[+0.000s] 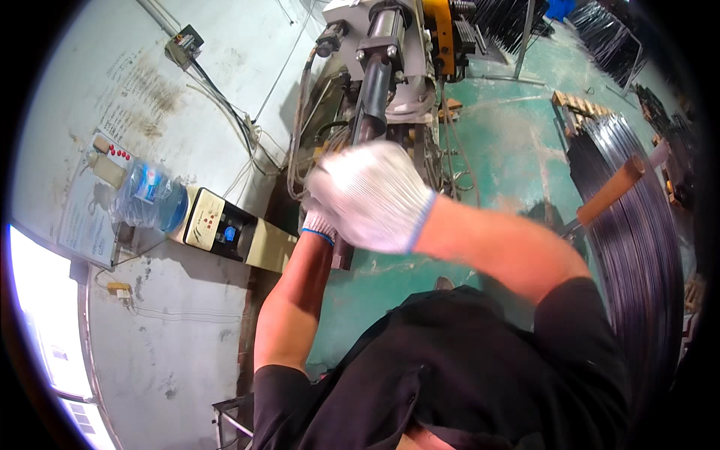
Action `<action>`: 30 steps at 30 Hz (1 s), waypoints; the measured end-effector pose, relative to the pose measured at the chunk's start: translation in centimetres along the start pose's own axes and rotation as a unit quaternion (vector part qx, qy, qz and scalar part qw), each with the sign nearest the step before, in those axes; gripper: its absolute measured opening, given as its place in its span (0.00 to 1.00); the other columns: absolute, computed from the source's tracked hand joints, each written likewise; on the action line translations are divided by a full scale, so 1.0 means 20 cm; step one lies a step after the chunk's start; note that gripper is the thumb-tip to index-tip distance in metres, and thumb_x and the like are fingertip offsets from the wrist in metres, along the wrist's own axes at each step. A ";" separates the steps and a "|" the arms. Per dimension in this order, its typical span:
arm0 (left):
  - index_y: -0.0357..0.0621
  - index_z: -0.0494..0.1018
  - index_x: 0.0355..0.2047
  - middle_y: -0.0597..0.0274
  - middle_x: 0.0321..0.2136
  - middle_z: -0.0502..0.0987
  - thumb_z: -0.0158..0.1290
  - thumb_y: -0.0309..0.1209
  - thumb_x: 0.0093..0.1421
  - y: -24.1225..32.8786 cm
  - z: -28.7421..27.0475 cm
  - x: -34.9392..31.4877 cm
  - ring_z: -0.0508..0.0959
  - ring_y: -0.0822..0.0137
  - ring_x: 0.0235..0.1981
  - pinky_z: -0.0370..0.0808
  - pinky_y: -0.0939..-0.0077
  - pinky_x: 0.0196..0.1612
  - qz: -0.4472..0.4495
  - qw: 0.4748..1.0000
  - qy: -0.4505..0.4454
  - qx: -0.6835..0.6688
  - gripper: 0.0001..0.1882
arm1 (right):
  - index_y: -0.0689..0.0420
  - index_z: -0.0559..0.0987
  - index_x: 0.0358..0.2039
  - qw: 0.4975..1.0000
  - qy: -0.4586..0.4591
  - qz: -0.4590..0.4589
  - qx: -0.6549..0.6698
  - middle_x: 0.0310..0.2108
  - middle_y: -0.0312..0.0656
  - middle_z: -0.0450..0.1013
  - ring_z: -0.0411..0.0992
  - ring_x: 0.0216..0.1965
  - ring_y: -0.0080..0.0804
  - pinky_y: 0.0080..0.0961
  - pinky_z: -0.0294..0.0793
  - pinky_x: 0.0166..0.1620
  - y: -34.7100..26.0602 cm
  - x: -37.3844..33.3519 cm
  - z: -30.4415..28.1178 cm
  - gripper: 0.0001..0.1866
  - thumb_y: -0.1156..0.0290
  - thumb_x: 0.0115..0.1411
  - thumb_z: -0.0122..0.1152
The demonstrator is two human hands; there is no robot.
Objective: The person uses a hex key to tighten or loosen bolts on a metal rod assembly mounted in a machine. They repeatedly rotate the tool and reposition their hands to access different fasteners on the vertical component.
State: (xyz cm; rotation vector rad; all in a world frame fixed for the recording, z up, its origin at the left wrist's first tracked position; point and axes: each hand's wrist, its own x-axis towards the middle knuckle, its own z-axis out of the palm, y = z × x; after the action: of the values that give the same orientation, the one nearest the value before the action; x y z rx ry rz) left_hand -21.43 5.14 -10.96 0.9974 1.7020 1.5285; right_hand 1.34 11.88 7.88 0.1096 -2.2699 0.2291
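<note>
1. the right hand (375,196) is covered by a white, finely ribbed knitted glove (386,206).
2. its wrist is edged by a blue band (422,222).
3. a matching left glove (318,223), also blue-trimmed, is worn (it is mostly hidden).
4. the torso is clothed in a black top (480,367) with short sleeves (577,322), by which both forearms (495,236) are left bare.

The gloves (382,195) are matt, ribbed cloth; the bar (373,96) is smooth, glossy metal. Beside the edge of a dull wooden pallet (580,106) lie shiny metal strips (626,247).
</note>
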 end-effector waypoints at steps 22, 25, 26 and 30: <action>0.40 0.78 0.59 0.54 0.41 0.85 0.50 0.60 0.81 0.61 0.21 -0.20 0.88 0.59 0.38 0.89 0.61 0.42 -0.208 0.923 0.023 -0.321 0.33 | 0.64 0.81 0.50 0.718 -0.001 0.581 0.384 0.36 0.35 0.79 0.75 0.39 0.20 0.25 0.78 0.44 -0.10 -0.37 0.04 0.31 0.46 0.67 0.80; 0.41 0.79 0.57 0.55 0.41 0.85 0.50 0.64 0.80 0.58 0.17 -0.21 0.88 0.60 0.37 0.89 0.63 0.41 -0.222 0.938 -0.002 -0.265 0.35 | 0.64 0.81 0.47 0.704 0.004 0.564 0.432 0.36 0.37 0.80 0.76 0.39 0.21 0.27 0.77 0.43 -0.06 -0.38 0.11 0.34 0.40 0.68 0.78; 0.42 0.79 0.57 0.55 0.41 0.86 0.50 0.65 0.79 0.58 0.18 -0.21 0.88 0.60 0.37 0.89 0.63 0.41 -0.226 0.936 -0.009 -0.271 0.35 | 0.64 0.81 0.47 0.705 -0.004 0.563 0.431 0.37 0.38 0.81 0.76 0.39 0.22 0.28 0.77 0.43 -0.05 -0.37 0.12 0.35 0.39 0.68 0.77; 0.44 0.81 0.54 0.59 0.40 0.87 0.49 0.67 0.79 0.52 0.15 -0.16 0.87 0.64 0.36 0.87 0.65 0.39 -0.258 0.932 -0.033 -0.254 0.35 | 0.65 0.82 0.47 0.704 -0.040 0.582 0.404 0.39 0.43 0.83 0.77 0.41 0.26 0.30 0.78 0.46 -0.09 -0.23 0.05 0.39 0.35 0.67 0.76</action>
State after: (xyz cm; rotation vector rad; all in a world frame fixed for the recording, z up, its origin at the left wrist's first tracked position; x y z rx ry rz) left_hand -15.93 4.29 -1.04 0.2948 1.2763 1.4377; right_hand 3.92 9.86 3.96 -0.9133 -1.8074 1.8858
